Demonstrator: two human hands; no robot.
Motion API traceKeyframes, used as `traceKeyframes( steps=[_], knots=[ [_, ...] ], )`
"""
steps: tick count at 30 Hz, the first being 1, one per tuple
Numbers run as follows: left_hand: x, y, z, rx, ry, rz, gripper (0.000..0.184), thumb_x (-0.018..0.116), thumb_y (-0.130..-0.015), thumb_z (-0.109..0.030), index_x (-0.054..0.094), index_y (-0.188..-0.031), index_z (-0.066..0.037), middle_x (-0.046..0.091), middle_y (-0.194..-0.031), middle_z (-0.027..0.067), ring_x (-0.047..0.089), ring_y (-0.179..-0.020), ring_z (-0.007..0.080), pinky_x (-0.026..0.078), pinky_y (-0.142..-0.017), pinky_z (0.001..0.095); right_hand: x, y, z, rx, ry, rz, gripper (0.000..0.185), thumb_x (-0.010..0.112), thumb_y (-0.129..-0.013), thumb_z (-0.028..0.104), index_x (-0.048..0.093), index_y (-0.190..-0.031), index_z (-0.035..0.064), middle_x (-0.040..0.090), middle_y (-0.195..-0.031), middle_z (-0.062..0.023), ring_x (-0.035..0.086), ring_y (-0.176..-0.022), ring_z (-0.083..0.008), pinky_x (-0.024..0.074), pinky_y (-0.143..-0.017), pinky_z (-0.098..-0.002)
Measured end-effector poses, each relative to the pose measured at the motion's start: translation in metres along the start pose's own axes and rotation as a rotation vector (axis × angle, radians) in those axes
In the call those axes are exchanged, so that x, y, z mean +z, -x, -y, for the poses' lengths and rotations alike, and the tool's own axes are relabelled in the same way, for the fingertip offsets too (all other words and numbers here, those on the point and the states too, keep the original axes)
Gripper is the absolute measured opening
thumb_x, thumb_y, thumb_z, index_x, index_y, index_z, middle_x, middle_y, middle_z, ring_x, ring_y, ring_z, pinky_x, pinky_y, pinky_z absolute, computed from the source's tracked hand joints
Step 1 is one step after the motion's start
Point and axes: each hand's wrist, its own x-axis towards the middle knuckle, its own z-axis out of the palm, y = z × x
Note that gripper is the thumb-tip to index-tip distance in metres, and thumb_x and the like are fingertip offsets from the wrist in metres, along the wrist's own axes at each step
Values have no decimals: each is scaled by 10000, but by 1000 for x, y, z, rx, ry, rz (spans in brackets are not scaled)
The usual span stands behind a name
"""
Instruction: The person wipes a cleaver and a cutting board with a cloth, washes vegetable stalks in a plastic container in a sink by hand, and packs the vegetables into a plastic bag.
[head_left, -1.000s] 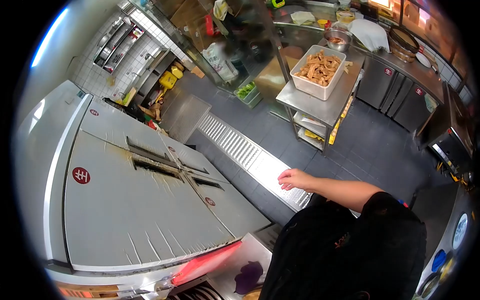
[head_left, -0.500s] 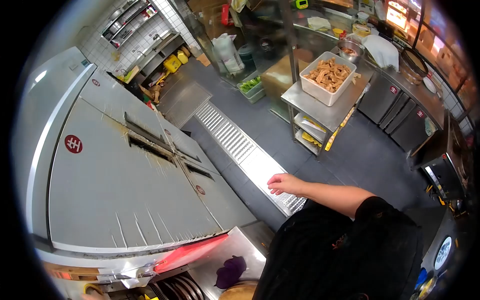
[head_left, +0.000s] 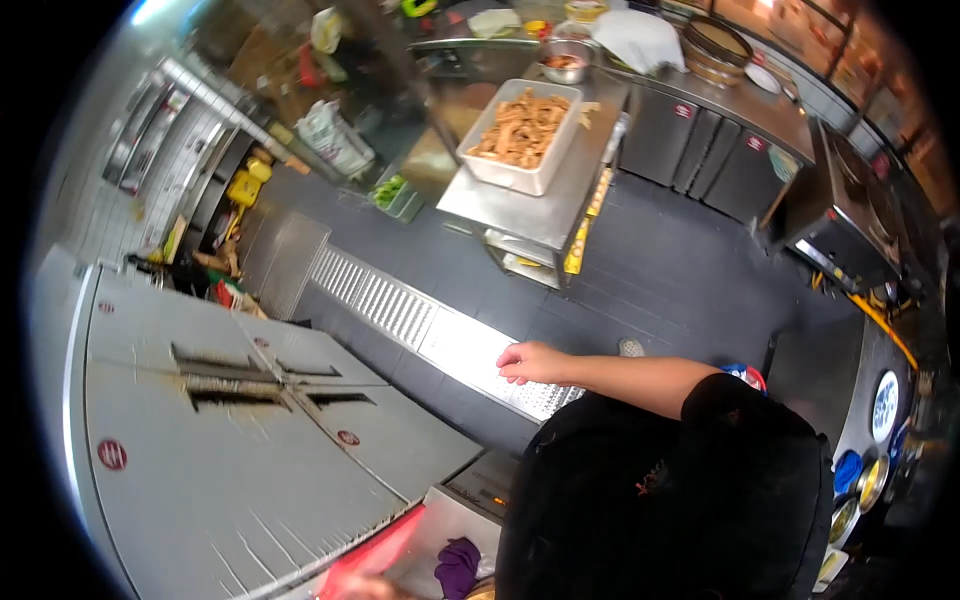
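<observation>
My right hand (head_left: 532,362) hangs in the air over the floor grating (head_left: 455,345), its fingers curled close together with nothing visible in them. My left hand (head_left: 368,588) shows only partly at the bottom edge, smeared by motion, so its fingers cannot be made out. It is nearest to a pink-red sheet (head_left: 385,548) along the foot of the grey fridge (head_left: 190,490). Right of that hand, a crumpled purple cloth (head_left: 458,568) lies on a steel surface (head_left: 425,560).
A steel table (head_left: 560,215) ahead carries a white tub (head_left: 513,178) of brown food strips. Behind it, a steel counter (head_left: 650,75) holds a metal bowl (head_left: 566,68) and steamers (head_left: 716,50). A green-filled crate (head_left: 400,203) sits on the floor. Plates and bowls (head_left: 885,405) stand at right.
The view has swung right, so the table and tub appear further left. My left hand has moved from the far lower left to near the pink-red sheet. My right hand's fingers are curled more closely.
</observation>
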Motion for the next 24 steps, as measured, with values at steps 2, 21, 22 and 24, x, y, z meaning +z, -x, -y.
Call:
traceKeyframes(
  steps=[2,21,22,24],
  knots=[
    [67,106,-10,1,367,276,756,665,-769,17,361,-1460,64,348,-1498,307,300,-1441,446,269,-1184,562,-31,9,-3,-22,86,-11,348,684,-917,207,636,-1176,-20,694,-1046,-95,680,-898,-155,551,-761,-280],
    [97,145,-501,568,1101,1126,738,675,-839,-43,338,-1490,29,253,-1536,357,312,-1400,535,316,-1151,518,-428,214,-40,48,69,-1027,480,576,-948,500,733,-978,47,742,-996,-141,703,-932,-314,537,-840,-403],
    [106,143,-519,626,1125,1063,737,675,-839,-35,339,-1492,28,259,-1541,350,310,-1407,528,311,-1155,508,-436,223,-47,18,72,-1099,462,592,-943,481,726,-1002,44,742,-1006,-141,704,-949,-312,539,-850,-397],
    [111,130,-553,655,1188,1025,720,669,-842,-24,354,-1487,28,261,-1545,345,313,-1410,524,315,-1152,500,-441,233,-64,-43,93,-1247,434,626,-933,444,711,-1051,36,741,-1027,-142,704,-982,-308,542,-871,-386]
  ],
)
